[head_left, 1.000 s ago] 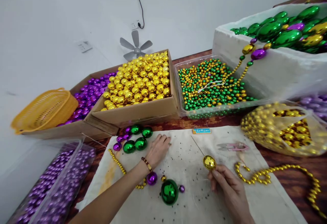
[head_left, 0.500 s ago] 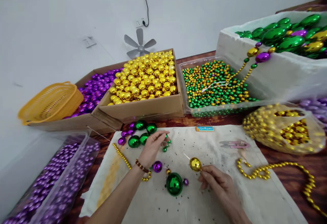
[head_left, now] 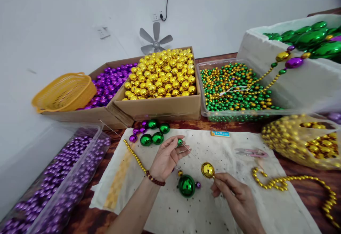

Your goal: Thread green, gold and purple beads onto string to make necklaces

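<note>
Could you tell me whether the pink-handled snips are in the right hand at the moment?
No, the pink-handled snips lie on the white cloth, apart from the right hand.

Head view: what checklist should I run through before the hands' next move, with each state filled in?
1. Gold ball steadied at the fingertips of the right hand: ok.
2. Small green bead held in the left hand: ok.
3. Needle lined up between ball and bead: ok.
4. Needle tip inside the bead's hole: cannot tell, too small to see.
5. Large green ball clear of both hands: ok.
6. Pink-handled snippers lying loose on the cloth: ok.
</note>
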The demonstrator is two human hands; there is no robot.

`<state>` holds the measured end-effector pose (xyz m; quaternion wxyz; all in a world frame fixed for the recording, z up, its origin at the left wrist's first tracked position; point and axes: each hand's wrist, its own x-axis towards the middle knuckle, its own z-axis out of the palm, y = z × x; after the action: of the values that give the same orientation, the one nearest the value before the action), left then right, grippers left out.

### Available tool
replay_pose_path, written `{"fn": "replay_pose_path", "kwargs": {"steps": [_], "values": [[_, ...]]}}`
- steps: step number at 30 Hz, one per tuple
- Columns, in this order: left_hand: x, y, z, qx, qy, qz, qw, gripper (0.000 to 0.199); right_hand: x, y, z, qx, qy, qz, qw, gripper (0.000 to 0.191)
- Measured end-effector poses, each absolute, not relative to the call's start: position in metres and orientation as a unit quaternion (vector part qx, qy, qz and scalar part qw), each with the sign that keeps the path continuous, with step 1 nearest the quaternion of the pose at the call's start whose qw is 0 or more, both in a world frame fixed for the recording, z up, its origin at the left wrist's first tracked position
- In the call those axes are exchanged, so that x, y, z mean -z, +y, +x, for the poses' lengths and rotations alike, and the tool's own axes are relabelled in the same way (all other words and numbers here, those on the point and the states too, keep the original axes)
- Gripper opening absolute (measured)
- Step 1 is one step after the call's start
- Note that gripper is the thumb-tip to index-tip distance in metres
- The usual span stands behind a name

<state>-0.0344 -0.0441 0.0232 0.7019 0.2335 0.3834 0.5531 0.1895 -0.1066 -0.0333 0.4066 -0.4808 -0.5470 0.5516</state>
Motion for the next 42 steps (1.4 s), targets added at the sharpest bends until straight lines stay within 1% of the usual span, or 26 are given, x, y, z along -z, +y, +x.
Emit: {"fn": "replay_pose_path", "kwargs": {"steps": [9, 12, 17, 20, 24, 26, 29, 31, 32, 33, 34, 37, 39, 42], "values": [[-0.025, -0.043, -0.034, -0.554, 0.403, 0.249, 0.685, 0.023, 0.037, -0.108, 0.191, -0.551, -0.556, -0.497, 0.375, 0.024], [-0.026, -0.045, -0.03, -0.554, 0.441, 0.29, 0.643, 0.025, 0.047, -0.106, 0.189, -0.579, -0.528, -0.504, 0.363, 0.027], [-0.028, -0.046, -0.023, -0.553, 0.502, 0.381, 0.545, 0.021, 0.061, -0.103, 0.185, -0.641, -0.454, -0.504, 0.36, 0.033], [-0.033, -0.045, -0.024, -0.531, 0.527, 0.428, 0.507, 0.023, 0.062, -0.104, 0.187, -0.641, -0.453, -0.503, 0.362, 0.033], [-0.038, -0.048, -0.021, -0.504, 0.542, 0.449, 0.501, 0.022, 0.06, -0.105, 0.186, -0.674, -0.45, -0.484, 0.331, 0.035], [-0.035, -0.053, -0.019, -0.473, 0.546, 0.472, 0.505, 0.023, 0.058, -0.105, 0.18, -0.68, -0.431, -0.483, 0.343, 0.033], [-0.03, -0.057, -0.032, -0.413, 0.545, 0.525, 0.507, 0.032, 0.058, -0.101, 0.172, -0.696, -0.401, -0.472, 0.363, 0.03], [-0.028, -0.054, -0.061, -0.408, 0.598, 0.542, 0.428, 0.03, 0.061, -0.098, 0.173, -0.711, -0.387, -0.462, 0.362, 0.029], [-0.028, -0.051, -0.081, -0.418, 0.643, 0.536, 0.354, 0.026, 0.064, -0.097, 0.175, -0.715, -0.382, -0.462, 0.36, 0.029], [-0.029, -0.048, -0.105, -0.427, 0.695, 0.526, 0.241, 0.024, 0.067, -0.095, 0.178, -0.715, -0.378, -0.466, 0.359, 0.028], [-0.03, -0.045, -0.129, -0.434, 0.719, 0.51, 0.187, 0.021, 0.071, -0.095, 0.181, -0.713, -0.374, -0.472, 0.359, 0.028], [-0.027, -0.038, -0.192, -0.431, 0.758, 0.474, 0.119, 0.011, 0.079, -0.094, 0.19, -0.705, -0.368, -0.492, 0.353, 0.027], [-0.017, -0.037, -0.215, -0.431, 0.776, 0.451, 0.095, 0.013, 0.083, -0.095, 0.192, -0.704, -0.366, -0.498, 0.35, 0.027], [-0.001, -0.038, -0.224, -0.471, 0.761, 0.433, 0.103, 0.018, 0.086, -0.096, 0.192, -0.7, -0.364, -0.502, 0.354, 0.029]]}}
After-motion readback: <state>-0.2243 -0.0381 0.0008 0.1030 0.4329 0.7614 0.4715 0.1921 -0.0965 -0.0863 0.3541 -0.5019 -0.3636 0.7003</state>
